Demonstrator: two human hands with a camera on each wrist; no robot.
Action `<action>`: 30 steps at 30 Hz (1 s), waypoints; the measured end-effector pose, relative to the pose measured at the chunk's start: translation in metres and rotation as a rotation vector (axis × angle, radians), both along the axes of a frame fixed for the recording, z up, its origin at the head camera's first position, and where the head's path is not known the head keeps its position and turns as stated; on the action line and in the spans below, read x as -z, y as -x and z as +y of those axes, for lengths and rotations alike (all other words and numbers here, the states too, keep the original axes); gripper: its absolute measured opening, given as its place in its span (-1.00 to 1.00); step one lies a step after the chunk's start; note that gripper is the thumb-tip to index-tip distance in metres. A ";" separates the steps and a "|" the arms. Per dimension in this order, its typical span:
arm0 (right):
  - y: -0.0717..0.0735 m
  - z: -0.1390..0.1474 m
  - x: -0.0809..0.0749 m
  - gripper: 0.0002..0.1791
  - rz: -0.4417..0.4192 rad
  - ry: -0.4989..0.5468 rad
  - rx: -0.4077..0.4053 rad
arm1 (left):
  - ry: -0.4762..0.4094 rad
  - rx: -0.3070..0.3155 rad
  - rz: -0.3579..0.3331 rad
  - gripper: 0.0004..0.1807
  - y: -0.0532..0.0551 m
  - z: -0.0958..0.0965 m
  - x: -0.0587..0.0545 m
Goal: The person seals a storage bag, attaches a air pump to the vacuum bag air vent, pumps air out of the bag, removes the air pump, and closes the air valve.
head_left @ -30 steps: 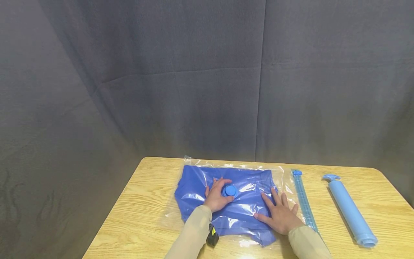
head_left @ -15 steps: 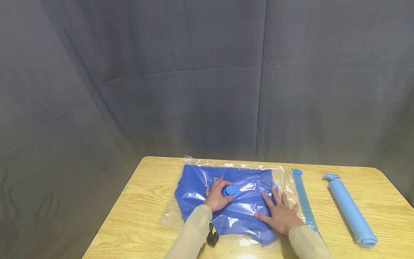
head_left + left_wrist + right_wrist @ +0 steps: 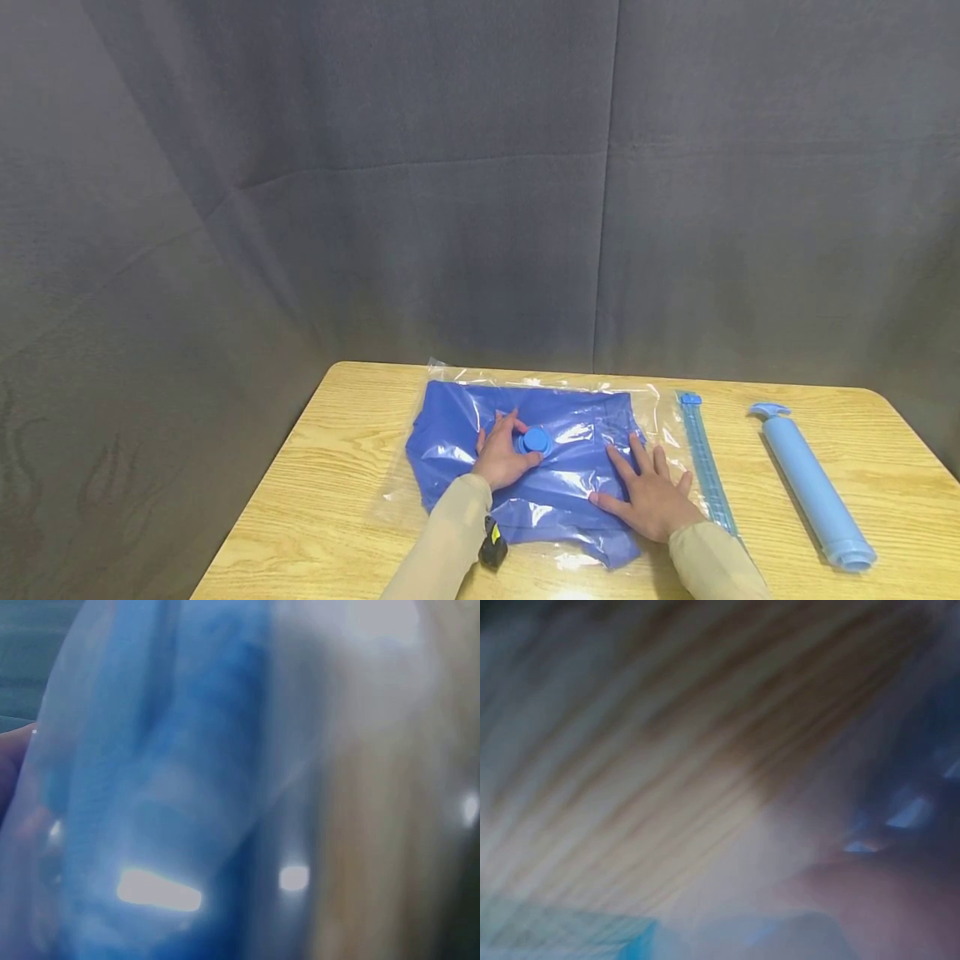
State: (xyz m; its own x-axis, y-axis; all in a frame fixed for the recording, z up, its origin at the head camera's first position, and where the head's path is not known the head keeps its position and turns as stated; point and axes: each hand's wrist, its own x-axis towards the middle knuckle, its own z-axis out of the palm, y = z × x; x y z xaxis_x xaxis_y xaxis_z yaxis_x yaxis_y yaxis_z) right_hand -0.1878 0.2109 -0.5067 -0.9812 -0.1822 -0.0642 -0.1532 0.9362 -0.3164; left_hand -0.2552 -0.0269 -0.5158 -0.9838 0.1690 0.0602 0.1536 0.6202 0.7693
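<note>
A clear vacuum storage bag (image 3: 660,417) lies flat with folded blue cloth (image 3: 450,417) inside it. Near its middle sits a round blue valve cap (image 3: 536,440). My left hand (image 3: 501,454) has thumb and index finger curled about the cap's left side, the other fingers on the plastic. Spread over the bag's right part, my right hand (image 3: 654,497) rests with its fingers straight. The left wrist view is filled with blurred blue cloth (image 3: 195,787) behind shiny plastic. Part of the right hand (image 3: 885,900) shows, blurred, in the right wrist view.
Along the bag's right end runs a teal zip strip (image 3: 707,467) with a blue slider (image 3: 690,400) at its far end. A light-blue hand pump (image 3: 813,487) lies farther right on the wooden table (image 3: 300,500). Grey curtains (image 3: 450,208) hang behind.
The left index finger has drawn back slightly from the far side of the valve cap. The right hand, the bag and the pump stay where they were.
</note>
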 end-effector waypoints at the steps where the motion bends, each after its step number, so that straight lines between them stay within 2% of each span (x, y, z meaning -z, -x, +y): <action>1: 0.000 0.000 0.000 0.01 -0.001 0.000 0.000 | 0.000 -0.002 -0.003 -0.63 0.000 0.000 0.000; 10: 0.000 0.000 0.001 0.01 -0.007 0.004 0.002 | 0.003 -0.006 0.004 -0.59 0.000 0.000 0.002; 17: 0.002 0.000 0.001 0.01 -0.002 -0.004 -0.003 | 0.026 0.043 0.036 -0.47 -0.001 0.000 0.002; 22: 0.001 0.000 0.001 0.01 -0.004 -0.004 0.001 | 0.027 0.061 0.028 -0.53 -0.002 0.000 0.000; 30: 0.002 -0.001 0.001 0.01 0.000 -0.016 0.002 | 0.024 0.052 0.031 -0.58 -0.002 -0.001 0.001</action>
State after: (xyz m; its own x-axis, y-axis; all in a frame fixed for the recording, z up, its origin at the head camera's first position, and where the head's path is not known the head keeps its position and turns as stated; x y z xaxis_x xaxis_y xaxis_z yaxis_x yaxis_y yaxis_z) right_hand -0.1899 0.2102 -0.5082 -0.9815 -0.1794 -0.0673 -0.1515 0.9415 -0.3010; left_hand -0.2529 -0.0282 -0.5173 -0.9713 0.2216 0.0862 0.2099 0.6292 0.7484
